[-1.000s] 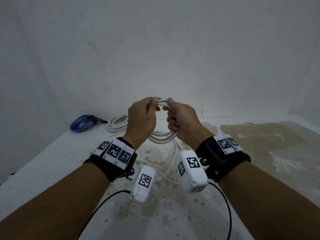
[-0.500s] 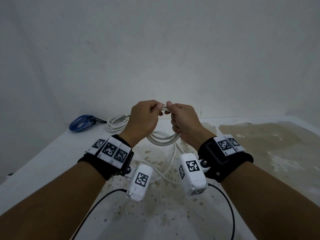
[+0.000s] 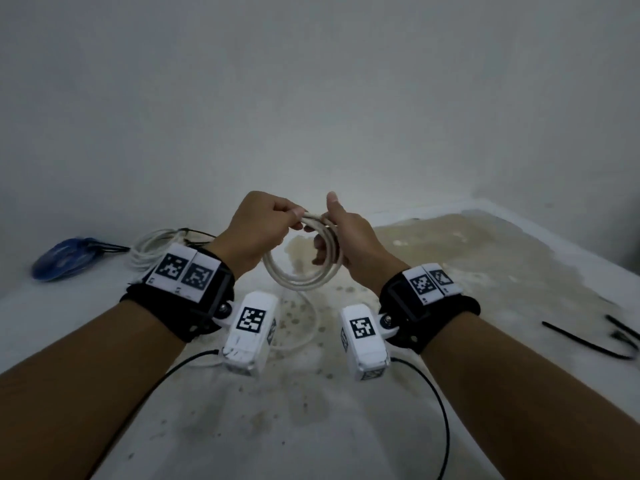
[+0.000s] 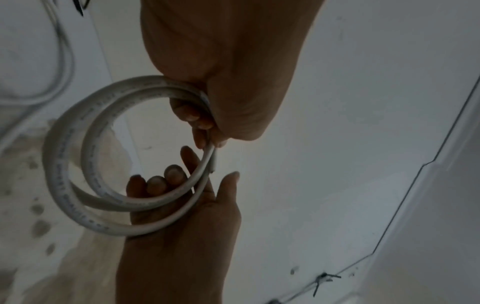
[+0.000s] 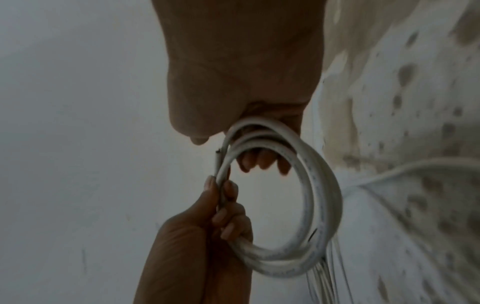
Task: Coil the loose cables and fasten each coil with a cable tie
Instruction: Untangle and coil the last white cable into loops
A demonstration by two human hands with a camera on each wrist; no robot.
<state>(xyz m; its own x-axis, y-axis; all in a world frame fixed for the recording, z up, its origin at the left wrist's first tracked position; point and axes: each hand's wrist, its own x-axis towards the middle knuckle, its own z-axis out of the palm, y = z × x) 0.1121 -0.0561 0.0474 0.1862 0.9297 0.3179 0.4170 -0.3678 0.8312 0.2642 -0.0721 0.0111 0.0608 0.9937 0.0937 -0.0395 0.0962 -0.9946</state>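
A white cable (image 3: 301,277) is wound into a small coil of a few loops, held up above the table between both hands. My left hand (image 3: 263,223) pinches the top of the coil between thumb and fingers, near the cut cable end (image 4: 213,164). My right hand (image 3: 346,237) has its fingers (image 5: 259,162) curled through the coil (image 5: 319,205) from the other side, and its thumb (image 3: 333,202) sticks up free. The loose tail (image 3: 313,317) hangs from the coil (image 4: 64,164) down to the table. Black cable ties (image 3: 588,342) lie on the table at the far right.
A tied blue coil (image 3: 64,259) and a white coil (image 3: 152,249) lie at the back left of the stained white table (image 3: 485,258). A pale wall stands close behind. Black wrist-camera leads (image 3: 440,410) trail under my forearms.
My right thumb has lifted off the cable and the coil now hangs more open between the hands. The head view has swung right, bringing the black cable ties into sight.
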